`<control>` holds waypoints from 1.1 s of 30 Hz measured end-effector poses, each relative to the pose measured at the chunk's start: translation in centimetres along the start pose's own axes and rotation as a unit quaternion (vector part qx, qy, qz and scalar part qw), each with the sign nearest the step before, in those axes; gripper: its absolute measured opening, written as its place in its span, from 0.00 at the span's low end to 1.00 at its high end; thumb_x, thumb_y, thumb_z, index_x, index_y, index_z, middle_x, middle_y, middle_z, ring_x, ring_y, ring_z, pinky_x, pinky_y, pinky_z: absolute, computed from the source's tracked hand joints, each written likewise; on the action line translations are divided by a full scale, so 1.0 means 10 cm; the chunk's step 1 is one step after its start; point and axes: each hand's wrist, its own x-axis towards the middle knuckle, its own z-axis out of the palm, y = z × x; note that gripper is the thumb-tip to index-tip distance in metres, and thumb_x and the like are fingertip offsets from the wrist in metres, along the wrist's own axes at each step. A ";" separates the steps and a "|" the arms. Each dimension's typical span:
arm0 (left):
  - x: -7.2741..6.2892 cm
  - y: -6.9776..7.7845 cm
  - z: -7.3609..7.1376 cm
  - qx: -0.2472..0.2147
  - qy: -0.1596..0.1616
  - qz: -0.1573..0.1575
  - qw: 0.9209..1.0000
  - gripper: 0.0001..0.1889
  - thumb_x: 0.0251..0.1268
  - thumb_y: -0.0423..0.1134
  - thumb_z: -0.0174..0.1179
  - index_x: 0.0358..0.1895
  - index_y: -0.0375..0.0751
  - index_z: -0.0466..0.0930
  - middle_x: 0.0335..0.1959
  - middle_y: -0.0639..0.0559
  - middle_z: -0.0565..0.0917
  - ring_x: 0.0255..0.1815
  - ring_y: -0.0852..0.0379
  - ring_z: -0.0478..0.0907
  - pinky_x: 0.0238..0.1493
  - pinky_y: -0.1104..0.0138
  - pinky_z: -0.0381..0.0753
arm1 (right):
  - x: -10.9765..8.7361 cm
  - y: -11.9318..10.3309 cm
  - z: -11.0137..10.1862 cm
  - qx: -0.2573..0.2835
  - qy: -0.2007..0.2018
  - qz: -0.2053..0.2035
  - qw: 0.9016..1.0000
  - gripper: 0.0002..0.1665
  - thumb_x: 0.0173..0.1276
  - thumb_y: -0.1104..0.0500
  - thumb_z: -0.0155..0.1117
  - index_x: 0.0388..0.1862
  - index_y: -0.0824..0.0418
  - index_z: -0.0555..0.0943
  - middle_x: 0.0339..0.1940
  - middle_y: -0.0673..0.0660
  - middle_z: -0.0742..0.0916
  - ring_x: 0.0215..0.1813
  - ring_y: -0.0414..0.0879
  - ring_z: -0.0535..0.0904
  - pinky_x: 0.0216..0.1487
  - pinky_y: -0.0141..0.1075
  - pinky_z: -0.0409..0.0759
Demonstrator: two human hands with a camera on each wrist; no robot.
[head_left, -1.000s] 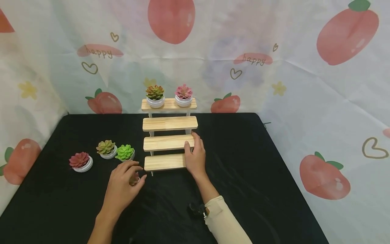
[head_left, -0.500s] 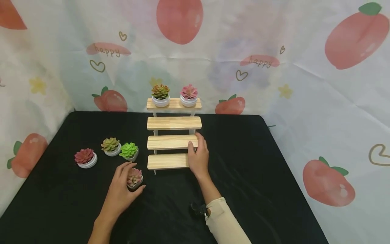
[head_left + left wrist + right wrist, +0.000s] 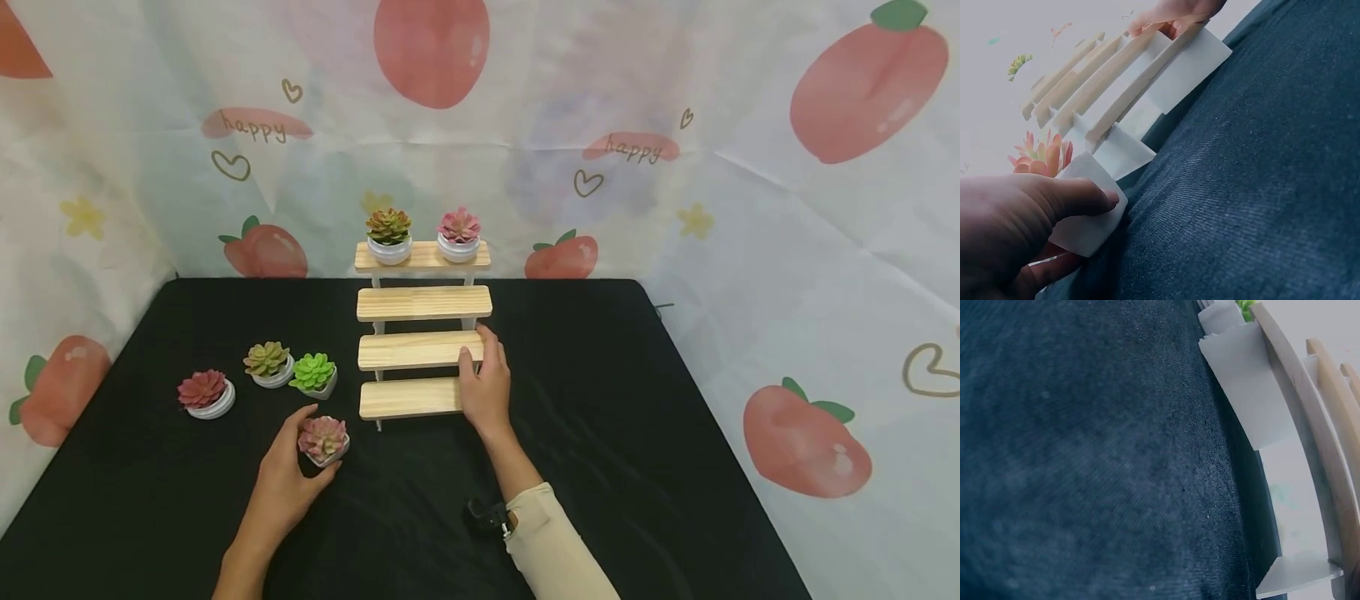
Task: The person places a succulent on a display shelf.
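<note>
My left hand point(image 3: 288, 475) holds a small potted succulent point(image 3: 323, 437) with pink rosette leaves, just in front of the other loose plants. In the left wrist view, the thumb lies along the white pot point(image 3: 1088, 212) and a finger shows beneath it. My right hand point(image 3: 487, 387) grips the right end of a tiered wooden stand point(image 3: 408, 398), around its lower shelves. Two potted succulents stand on the top shelf, one green-brown point(image 3: 389, 236) and one pink point(image 3: 459, 235). The right hand is out of sight in the right wrist view, which shows the stand's white side supports point(image 3: 1247, 387).
Left of the stand, on the black cloth point(image 3: 637, 467), are a bright green succulent point(image 3: 313, 373), an olive one point(image 3: 267, 363) and a dark red one point(image 3: 204, 392), all in white pots. A printed curtain point(image 3: 495, 83) hangs behind the table.
My left hand, earlier covering most of the pink succulent, has shifted slightly left and closed on its pot, so the plant shows fully. My right hand keeps its place on the stand.
</note>
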 end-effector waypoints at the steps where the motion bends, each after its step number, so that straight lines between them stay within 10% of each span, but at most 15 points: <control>1: 0.00 0.00 0.00 -0.001 0.001 0.000 1.000 0.50 0.41 0.22 0.82 0.72 0.37 0.64 0.59 0.33 0.77 0.58 0.35 0.77 0.56 0.39 0.74 | 0.00 0.00 0.00 0.000 0.000 0.000 1.000 0.28 0.75 0.55 0.58 0.73 0.60 0.73 0.58 0.62 0.81 0.57 0.58 0.79 0.57 0.56 0.75; 33: 0.23 0.21 -0.17 -0.020 0.049 0.030 0.998 0.41 0.46 0.24 0.80 0.66 0.32 0.70 0.58 0.34 0.78 0.58 0.37 0.76 0.61 0.38 0.71 | 0.01 0.00 -0.01 0.002 -0.012 0.008 1.000 0.29 0.76 0.53 0.56 0.73 0.59 0.72 0.59 0.62 0.81 0.57 0.58 0.79 0.58 0.55 0.75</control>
